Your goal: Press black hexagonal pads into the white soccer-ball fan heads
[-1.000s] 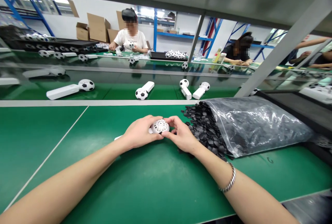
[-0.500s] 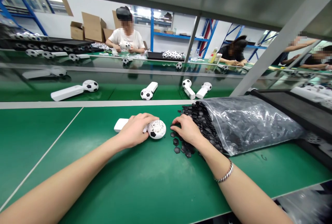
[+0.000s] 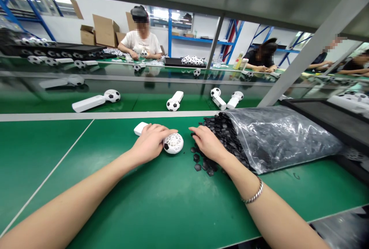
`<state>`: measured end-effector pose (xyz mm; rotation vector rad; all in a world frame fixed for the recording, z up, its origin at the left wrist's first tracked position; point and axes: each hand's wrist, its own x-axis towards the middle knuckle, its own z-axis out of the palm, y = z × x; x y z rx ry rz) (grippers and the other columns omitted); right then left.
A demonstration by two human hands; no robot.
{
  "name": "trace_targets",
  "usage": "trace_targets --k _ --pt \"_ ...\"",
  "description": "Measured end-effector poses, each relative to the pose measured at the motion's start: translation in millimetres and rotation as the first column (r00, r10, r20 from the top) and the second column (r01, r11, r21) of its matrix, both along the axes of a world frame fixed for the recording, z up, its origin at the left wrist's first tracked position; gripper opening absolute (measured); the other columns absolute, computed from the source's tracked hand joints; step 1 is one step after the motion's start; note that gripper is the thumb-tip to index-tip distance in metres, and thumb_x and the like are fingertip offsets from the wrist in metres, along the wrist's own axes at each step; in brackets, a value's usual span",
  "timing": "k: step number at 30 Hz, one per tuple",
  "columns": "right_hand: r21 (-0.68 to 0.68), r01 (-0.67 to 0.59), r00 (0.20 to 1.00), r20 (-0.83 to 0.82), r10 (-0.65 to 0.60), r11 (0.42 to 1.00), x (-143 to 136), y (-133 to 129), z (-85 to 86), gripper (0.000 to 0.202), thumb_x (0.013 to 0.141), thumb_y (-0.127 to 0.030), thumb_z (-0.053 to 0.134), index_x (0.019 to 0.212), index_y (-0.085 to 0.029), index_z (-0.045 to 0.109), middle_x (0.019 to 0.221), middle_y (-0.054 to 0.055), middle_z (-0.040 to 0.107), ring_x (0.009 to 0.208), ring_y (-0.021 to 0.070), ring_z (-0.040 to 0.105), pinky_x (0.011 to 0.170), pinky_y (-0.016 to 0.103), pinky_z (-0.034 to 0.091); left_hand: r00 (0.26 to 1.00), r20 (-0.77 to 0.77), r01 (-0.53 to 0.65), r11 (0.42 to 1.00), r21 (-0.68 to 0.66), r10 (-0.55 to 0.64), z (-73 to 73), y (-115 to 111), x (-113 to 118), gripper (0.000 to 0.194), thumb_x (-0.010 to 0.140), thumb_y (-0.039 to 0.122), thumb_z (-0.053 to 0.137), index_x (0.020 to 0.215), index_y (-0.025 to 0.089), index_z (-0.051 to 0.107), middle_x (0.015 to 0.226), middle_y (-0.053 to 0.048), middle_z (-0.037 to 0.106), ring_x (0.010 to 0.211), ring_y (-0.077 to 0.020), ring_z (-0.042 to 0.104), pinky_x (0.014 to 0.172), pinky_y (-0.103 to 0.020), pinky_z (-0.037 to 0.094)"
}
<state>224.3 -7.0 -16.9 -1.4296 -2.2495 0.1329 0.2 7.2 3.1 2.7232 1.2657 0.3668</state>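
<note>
My left hand is wrapped round a white device with a football-patterned round head; its white handle end sticks out behind my fingers. The head shows an open white lattice and a black patch at its left. At the left edge of a pile of small black pentagon pieces, my right hand has its thumb and forefinger close together, with a dark piece by the thumb. Whether it grips that piece is too small to tell. The pile spills from a clear plastic bag.
Beyond the pale table edge, several football-headed devices lie on a green belt. A black tray stands at the right, under a slanting metal post. Across the belt, a person in white and others sit working.
The devices on the belt have shifted right. My left hand has turned the held device slightly, its handle end now higher. My right thumb and forefinger have moved slightly at the pile's edge.
</note>
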Motion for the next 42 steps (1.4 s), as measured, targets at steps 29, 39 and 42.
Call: trace_targets --k 29,39,42 --pt "-0.155 -0.171 0.849 -0.525 0.066 0.973 -32 -22 3.6 0.003 0.072 -0.018 0.059 0.074 -0.018 0.057 0.080 -0.001 0.049 0.069 0.0089 0.049 0.065 0.022 0.041 0.986 0.136 -0.085 0.993 -0.077 0.094 0.8 -10 9 0.061 0.064 0.055 0.059 0.115 0.023 0.051 0.108 -0.006 0.057 0.109 -0.0281 0.042 0.096 -0.047 0.024" --pt "-0.390 -0.164 0.760 -0.635 -0.136 0.906 -35 -13 -0.8 0.018 0.064 -0.025 0.064 0.072 -0.018 0.049 0.068 -0.006 0.048 0.054 0.0063 0.042 0.052 0.019 0.036 0.972 0.224 -0.055 0.996 -0.072 0.070 -1.8 -6 12 0.056 0.064 0.048 0.063 0.110 0.017 0.055 0.098 -0.007 0.059 0.095 -0.0248 0.048 0.086 -0.039 0.036" --pt "-0.385 -0.150 0.770 -0.623 -0.136 0.910 -34 -12 0.2 0.021 0.064 -0.029 0.065 0.071 -0.018 0.048 0.069 -0.005 0.050 0.055 0.0065 0.043 0.052 0.019 0.036 0.967 0.248 -0.035 0.996 -0.080 0.054 -3.3 -5 12 0.053 0.063 0.045 0.063 0.108 0.018 0.055 0.097 -0.006 0.059 0.094 -0.0247 0.049 0.087 -0.039 0.036"
